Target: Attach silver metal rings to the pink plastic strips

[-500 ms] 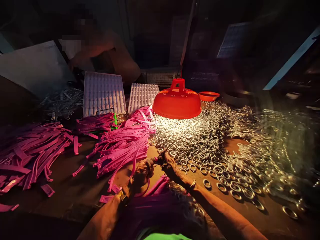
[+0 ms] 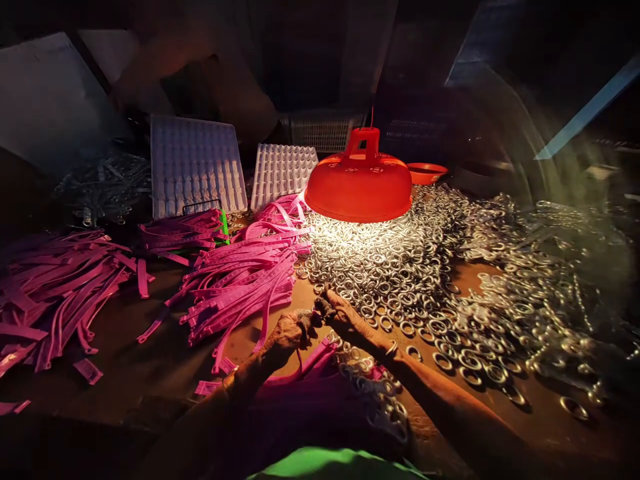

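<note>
Left hand (image 2: 290,331) and right hand (image 2: 336,313) meet fingertip to fingertip, pinching a pink strap (image 2: 305,363) at the edge of the ring pile (image 2: 400,280); lamp (image 2: 359,187) hangs low, lighting the rings close by

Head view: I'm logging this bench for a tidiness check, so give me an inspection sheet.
Surface: brown table, dim except under the lamp.
Job's things: pink strips in heaps; metal rings piled.
Clutter: two white moulded trays, orange bowl.
Grippers: left hand and right hand meet fingertip to fingertip at the ring pile's edge, pinching something small.
Cables: lamp's cord above the orange lamp.
Surroundings: dark; white basket behind.
</note>
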Demonstrator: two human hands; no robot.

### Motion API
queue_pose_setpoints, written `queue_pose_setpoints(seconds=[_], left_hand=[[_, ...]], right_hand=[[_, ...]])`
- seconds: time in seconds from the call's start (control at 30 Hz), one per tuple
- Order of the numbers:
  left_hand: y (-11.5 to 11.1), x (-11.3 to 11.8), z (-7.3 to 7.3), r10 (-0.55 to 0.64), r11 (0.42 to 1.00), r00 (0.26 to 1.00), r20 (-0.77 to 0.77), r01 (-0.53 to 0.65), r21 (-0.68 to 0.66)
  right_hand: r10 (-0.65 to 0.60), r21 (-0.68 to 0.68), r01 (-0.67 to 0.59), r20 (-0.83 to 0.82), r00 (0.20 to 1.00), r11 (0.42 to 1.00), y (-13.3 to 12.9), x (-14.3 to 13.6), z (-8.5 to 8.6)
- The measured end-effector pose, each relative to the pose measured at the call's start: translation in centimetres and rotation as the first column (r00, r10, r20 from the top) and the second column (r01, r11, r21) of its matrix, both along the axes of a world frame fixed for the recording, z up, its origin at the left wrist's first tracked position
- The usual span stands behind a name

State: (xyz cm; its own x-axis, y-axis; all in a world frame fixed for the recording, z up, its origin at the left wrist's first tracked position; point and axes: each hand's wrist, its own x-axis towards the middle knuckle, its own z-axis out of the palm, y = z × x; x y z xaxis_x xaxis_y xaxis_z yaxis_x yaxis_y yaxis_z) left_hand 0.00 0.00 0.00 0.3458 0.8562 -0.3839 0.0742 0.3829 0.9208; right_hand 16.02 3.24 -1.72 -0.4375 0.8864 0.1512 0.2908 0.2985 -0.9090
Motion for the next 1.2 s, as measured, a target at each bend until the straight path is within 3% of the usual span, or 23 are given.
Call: queue_pose_setpoints(seconds=[0.1,0.23,0.33,0.4,0.5,0.63,0.73,0.83,1.07,1.2], left_hand=[[0.2,-0.5,1.7,0.013,1.0,0.998,0.064,-0.012,-0.027],[-0.4,-0.8,5.1,-0.054,0.994,0.998,-0.016,0.052,-0.097],[-1.8,-0.8,6.4,-0.182,0.981,0.98,-0.08,0.175,-0.088],[-3.3,-0.7,6.1,-0.237,0.968,0.97,-0.054,0.231,-0.096],[-5.6,-0.4,4.7,-0.261,0.96,0.965,0.028,0.262,-0.098],[-8.0,0.2,3.0,-0.161,0.961,0.96,0.228,0.205,-0.188],[-8.8,0.4,2.5,-0.058,0.943,0.951,0.304,0.152,-0.297],[-8.9,0.4,2.5,-0.098,0.951,0.961,0.257,0.167,-0.262],[-8.1,0.4,3.1,-0.099,0.939,0.953,0.288,0.185,-0.29],[-7.7,0.7,3.5,-0.022,0.918,0.966,0.258,0.122,-0.377]], right_hand=[[0.069,0.119,-0.077,0.071,0.995,0.99,-1.6,0.3,1.8],[0.197,-0.026,-0.195,0.154,0.968,0.98,-5.6,1.0,3.8],[0.112,0.005,-0.117,0.254,0.961,0.993,-9.1,1.4,4.1],[0.036,0.039,-0.05,0.303,0.952,0.998,-11.2,1.8,3.7],[-0.01,-0.042,0.022,0.267,0.964,0.999,-13.8,2.5,2.7],[-0.047,-0.133,0.077,0.217,0.975,0.988,-15.8,3.2,1.2],[-0.028,-0.21,0.057,0.142,0.99,0.976,-16.0,2.9,0.3],[0.078,-0.284,-0.057,0.063,0.995,0.957,-15.3,2.3,0.0],[0.222,-0.217,-0.178,0.203,0.954,0.96,-13.4,1.7,3.4],[0.219,-0.132,-0.179,0.426,0.878,0.975,-12.6,1.5,5.4]])
